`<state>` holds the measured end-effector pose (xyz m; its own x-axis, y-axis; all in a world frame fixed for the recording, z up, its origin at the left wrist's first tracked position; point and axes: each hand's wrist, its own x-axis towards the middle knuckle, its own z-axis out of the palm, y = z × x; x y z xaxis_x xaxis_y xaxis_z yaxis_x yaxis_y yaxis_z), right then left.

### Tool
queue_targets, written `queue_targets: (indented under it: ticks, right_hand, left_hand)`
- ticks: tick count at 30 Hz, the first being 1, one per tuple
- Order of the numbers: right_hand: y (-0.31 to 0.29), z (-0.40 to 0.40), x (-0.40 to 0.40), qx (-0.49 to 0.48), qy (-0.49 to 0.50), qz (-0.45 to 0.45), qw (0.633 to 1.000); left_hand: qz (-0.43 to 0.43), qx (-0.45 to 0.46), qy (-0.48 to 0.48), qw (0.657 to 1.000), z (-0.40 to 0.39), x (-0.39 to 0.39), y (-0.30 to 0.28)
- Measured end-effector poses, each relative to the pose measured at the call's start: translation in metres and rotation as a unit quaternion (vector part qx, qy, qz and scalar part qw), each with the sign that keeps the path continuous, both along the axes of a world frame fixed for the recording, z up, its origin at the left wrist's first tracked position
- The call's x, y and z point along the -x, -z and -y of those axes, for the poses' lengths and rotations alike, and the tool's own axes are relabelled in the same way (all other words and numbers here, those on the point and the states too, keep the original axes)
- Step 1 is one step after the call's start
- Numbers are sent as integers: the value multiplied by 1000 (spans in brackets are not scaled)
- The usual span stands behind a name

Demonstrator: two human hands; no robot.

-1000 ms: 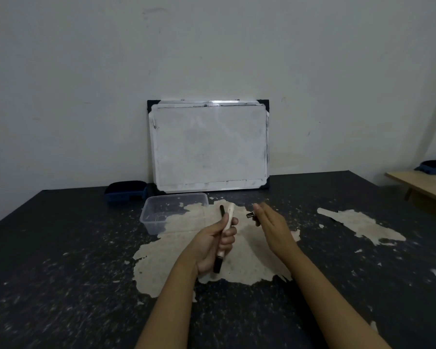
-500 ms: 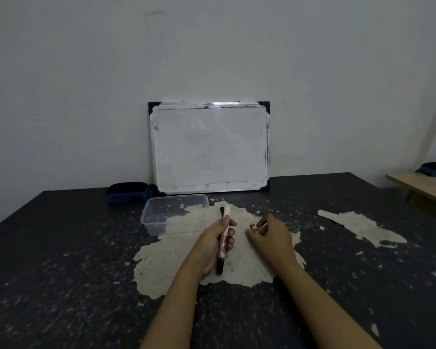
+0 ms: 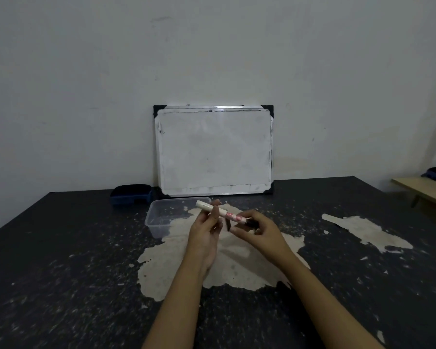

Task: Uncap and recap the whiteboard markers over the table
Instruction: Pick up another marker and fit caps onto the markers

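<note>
A white whiteboard marker (image 3: 213,209) with a red label lies nearly level above the table, its pale end pointing left toward the container. My left hand (image 3: 205,234) pinches its barrel between thumb and fingers. My right hand (image 3: 261,231) closes its fingertips on the marker's black cap (image 3: 250,223) at the right end. Whether the cap is seated or loose is hidden by my fingers. A short dark piece (image 3: 228,224) shows below the marker between my hands; I cannot tell what it is.
A small whiteboard (image 3: 214,152) leans on the wall at the back of the black, peeling table (image 3: 61,260). A clear plastic container (image 3: 159,219) sits left of my hands, a dark blue eraser (image 3: 131,193) behind it. A wooden bench (image 3: 423,188) stands far right.
My left hand has lifted and turned the marker from upright to nearly level. My right hand has left the tabletop and closed on the marker's black end.
</note>
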<state>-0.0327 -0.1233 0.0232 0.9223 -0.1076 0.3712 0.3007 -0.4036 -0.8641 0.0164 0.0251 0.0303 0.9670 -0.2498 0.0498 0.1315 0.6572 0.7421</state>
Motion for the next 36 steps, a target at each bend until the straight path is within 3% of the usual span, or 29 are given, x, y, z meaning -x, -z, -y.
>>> queue_targets:
  ticks: [3,6,8,13,18,22,28,32,36]
  right_hand:
    - [-1,6,-1,-120,3,-2,993]
    - [0,10,-2,-274,-6,-34,961]
    - [-1,8,-4,-316,-11,-38,948]
    - [-4,2,-9,-287,52,34,956]
    - [-15,1,-11,-160,74,132,975]
    - [-18,-2,-14,-1,87,133,987]
    - [-29,0,-16,-55,125,173,976]
    - [-32,-3,-18,0,110,146,983]
    - [-34,-3,-21,-21,134,161,978]
  left_hand:
    - [-28,-15,16,999,3,0,2]
    - [-81,-13,62,995,7,1,4]
    - [-129,22,101,986,10,4,6]
    - [-226,101,116,962,7,6,8]
    - [-267,130,139,945,1,4,9]
    - [-266,112,164,943,2,5,11]
    - [-254,113,169,946,0,4,9]
    - [-261,113,164,945,0,5,8]
    - [-255,118,167,945,-1,5,7]
